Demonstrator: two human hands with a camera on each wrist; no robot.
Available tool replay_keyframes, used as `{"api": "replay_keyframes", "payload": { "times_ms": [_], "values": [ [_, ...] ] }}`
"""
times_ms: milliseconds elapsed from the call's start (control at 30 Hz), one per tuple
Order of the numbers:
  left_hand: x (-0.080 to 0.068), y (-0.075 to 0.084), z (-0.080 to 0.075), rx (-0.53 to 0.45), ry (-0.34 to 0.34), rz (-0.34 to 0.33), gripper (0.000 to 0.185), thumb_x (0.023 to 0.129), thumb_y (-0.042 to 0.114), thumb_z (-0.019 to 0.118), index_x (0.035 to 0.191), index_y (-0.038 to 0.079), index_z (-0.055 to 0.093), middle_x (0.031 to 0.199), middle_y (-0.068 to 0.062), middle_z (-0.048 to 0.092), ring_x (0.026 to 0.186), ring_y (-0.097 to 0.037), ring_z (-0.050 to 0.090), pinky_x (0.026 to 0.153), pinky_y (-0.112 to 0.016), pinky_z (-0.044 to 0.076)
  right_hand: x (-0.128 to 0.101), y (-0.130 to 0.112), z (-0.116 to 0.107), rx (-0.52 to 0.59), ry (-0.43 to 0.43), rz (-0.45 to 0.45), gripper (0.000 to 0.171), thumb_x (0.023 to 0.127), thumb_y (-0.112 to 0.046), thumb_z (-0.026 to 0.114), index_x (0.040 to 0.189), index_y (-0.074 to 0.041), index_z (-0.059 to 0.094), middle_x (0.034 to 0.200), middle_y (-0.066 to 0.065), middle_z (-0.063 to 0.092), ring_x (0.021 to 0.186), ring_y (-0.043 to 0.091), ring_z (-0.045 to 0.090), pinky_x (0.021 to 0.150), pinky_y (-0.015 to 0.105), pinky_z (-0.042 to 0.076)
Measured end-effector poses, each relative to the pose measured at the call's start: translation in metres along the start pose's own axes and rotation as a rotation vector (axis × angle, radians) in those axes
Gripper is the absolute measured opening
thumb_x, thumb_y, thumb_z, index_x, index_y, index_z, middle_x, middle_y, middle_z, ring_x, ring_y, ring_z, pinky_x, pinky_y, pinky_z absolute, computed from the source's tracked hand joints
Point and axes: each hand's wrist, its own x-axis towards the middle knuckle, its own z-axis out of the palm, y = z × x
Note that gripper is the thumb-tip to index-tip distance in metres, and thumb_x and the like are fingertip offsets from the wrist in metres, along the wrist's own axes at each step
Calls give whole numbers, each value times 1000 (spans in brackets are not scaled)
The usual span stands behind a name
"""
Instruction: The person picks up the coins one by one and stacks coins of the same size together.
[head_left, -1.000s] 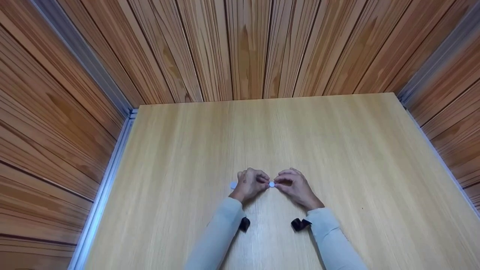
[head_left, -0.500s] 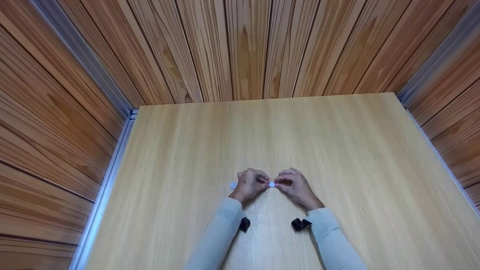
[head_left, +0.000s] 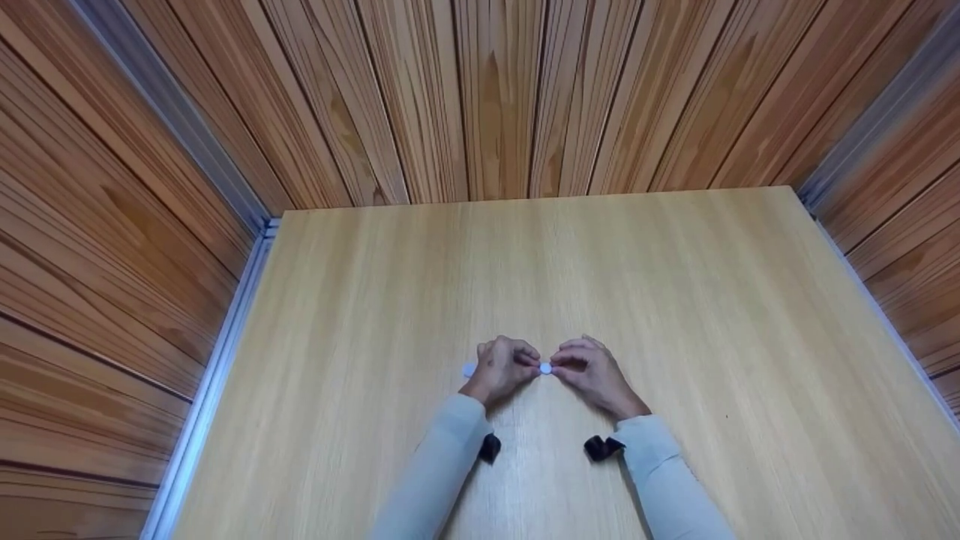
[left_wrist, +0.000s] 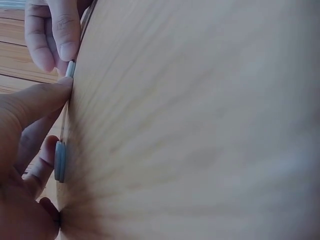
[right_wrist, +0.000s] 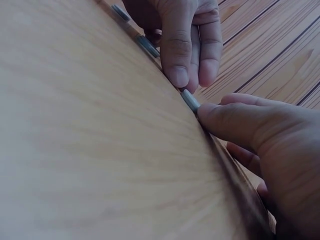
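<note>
Together: the left hand [head_left: 501,367] and the right hand [head_left: 589,369] meet near the front middle of the table, fingertip to fingertip over one small pale disc [head_left: 545,368].
Left hand: fingers curled, the thumb tip pressed against the edge of the disc [left_wrist: 70,68] where it lies flat on the wood.
Right hand: fingers curled as well, thumb and forefinger closing on the same disc [right_wrist: 189,99] from the other side, so both hands pinch it between them.
Disc: thin, round, whitish-grey, lying on the tabletop between the two hands.
Other discs: a second one [head_left: 468,370] lies just beside the outer edge of the left hand; the left wrist view shows it [left_wrist: 59,161] flat on the wood by the lower fingers. The right wrist view shows two more discs [right_wrist: 147,46] in a row beyond the pinched one.
Progress: judging from this, the work on the pinched disc is under way and not finished, since it sits on the table with both hands on it; whether the others are done cannot be told.
Sleeves: pale grey, with a dark strap [head_left: 602,447] at each wrist.
Table: light wood [head_left: 675,300], grain running away from the person.
Room: walls of darker reddish wood planks [head_left: 487,97], with grey metal strips [head_left: 217,360] along the table's sides.
</note>
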Motion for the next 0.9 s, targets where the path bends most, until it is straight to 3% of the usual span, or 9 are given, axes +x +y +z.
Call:
{"api": "replay_keyframes", "payload": {
  "times_ms": [167,333,433,567,900],
  "values": [
    [-1,-1,1,0,-6,-6,12,83,16,83,92,22,77,79,20,71,87,-2,65,96,-42,27,-2,1,1,1,-1,8,15,79,-3,83,92,-8,78,101,5,71,103,29,61,104,54,33],
    [-2,-3,-1,-3,1,33,12,83,15,83,93,19,77,80,16,73,85,-2,66,98,-43,28,-1,1,0,2,-6,9,15,79,-3,83,92,-8,78,101,5,71,103,29,61,108,54,30],
    [-2,-4,-4,-19,17,58,12,82,12,83,93,14,77,80,13,73,82,-2,68,101,-35,37,0,1,0,12,-3,9,15,78,-2,83,92,-7,78,100,5,72,103,30,61,109,55,28],
    [-3,-5,-7,-49,24,46,14,82,8,83,94,12,77,81,11,73,81,-2,68,88,-28,51,1,0,-1,24,-2,15,15,78,-2,83,91,-7,78,98,4,72,103,31,61,108,55,28],
    [-8,-13,-18,-38,91,18,13,85,12,80,97,13,77,87,8,75,89,-8,70,91,-32,50,1,1,-1,36,-13,33,14,80,-3,83,92,-10,78,97,1,72,105,31,61,113,55,23]
  ]
}}
